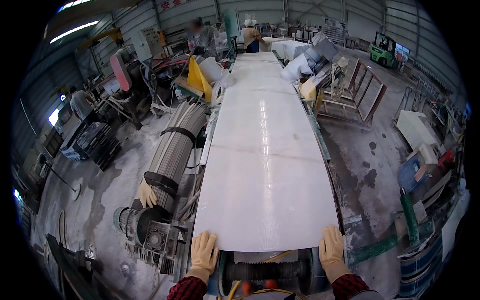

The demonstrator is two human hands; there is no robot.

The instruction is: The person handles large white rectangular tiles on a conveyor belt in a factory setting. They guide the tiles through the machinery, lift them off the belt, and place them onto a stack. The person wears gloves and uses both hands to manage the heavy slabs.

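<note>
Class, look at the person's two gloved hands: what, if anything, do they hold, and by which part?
Both the left hand and the right hand rest on the near corners of the long white stone slab; a closed grip cannot be told.
</note>
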